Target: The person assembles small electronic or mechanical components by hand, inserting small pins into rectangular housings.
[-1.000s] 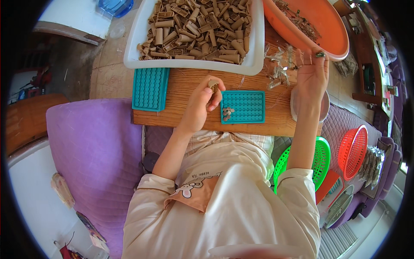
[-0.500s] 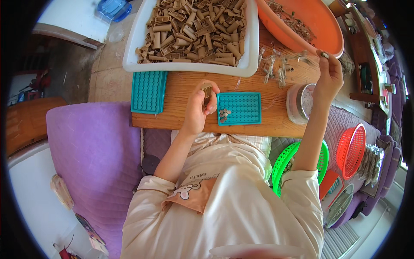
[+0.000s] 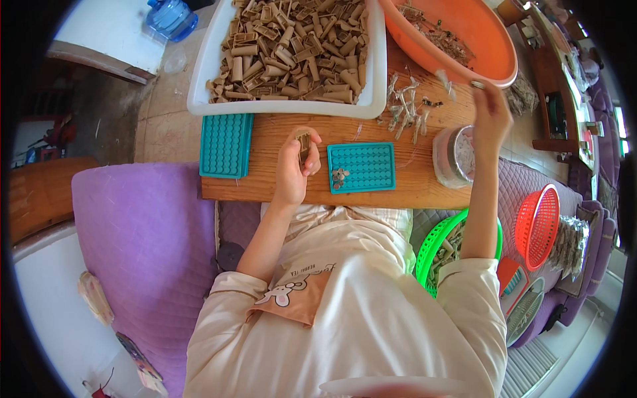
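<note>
My left hand [image 3: 294, 167] is closed round a brown plastic casing [image 3: 304, 146], upright above the table's front part. Out to the right, my right hand [image 3: 492, 118] is raised near the orange basin, with its fingertips pinched on a small pale part [image 3: 478, 85]. A blurred silvery strand [image 3: 446, 85] hangs in the air to the left of those fingertips; whether it joins the part I cannot tell. Between my hands, a teal moulded tray [image 3: 379, 166] lies on the table with several small round metallic discs [image 3: 340, 176] in its left corner.
A white bin [image 3: 285, 108] of brown casings stands at the back. Stacked teal trays [image 3: 224, 147] lie at left. Wired parts [image 3: 406, 109] lie before the orange basin [image 3: 494, 69]. A clear tub [image 3: 446, 159] stands at right. Below are green [image 3: 424, 265] and red [image 3: 537, 225] baskets.
My right hand has shifted slightly left and down with the small part, and the silvery strand has swung left. The left hand still holds the casing. The whole view has moved a little.
</note>
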Demonstrator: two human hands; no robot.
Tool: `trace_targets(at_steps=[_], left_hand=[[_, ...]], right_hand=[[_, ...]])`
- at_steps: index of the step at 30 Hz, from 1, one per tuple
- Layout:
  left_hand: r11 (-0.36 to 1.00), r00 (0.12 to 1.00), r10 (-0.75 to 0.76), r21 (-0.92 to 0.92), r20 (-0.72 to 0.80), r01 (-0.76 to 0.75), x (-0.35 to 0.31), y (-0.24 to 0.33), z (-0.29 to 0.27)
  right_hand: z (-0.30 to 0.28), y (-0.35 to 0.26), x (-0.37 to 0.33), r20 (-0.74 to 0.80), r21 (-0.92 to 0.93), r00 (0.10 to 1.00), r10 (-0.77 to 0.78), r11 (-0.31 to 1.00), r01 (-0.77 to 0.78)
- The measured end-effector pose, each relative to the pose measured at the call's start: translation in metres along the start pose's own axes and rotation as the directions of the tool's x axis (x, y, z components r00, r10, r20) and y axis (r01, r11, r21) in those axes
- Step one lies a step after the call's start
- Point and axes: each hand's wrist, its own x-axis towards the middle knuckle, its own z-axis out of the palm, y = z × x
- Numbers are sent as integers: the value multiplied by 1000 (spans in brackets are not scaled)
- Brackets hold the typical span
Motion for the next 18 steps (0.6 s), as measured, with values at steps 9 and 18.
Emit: trace_targets(at_steps=[9,18], left_hand=[[999,999,27,-28,36,-26,-5,-1,2],[921,982,175,341,68,-188,-15,34,42]], right_hand=[[0,-15,-7,54,454,995,87,885,-103],[32,-70,-73,576,533,813,85,714,-453]])
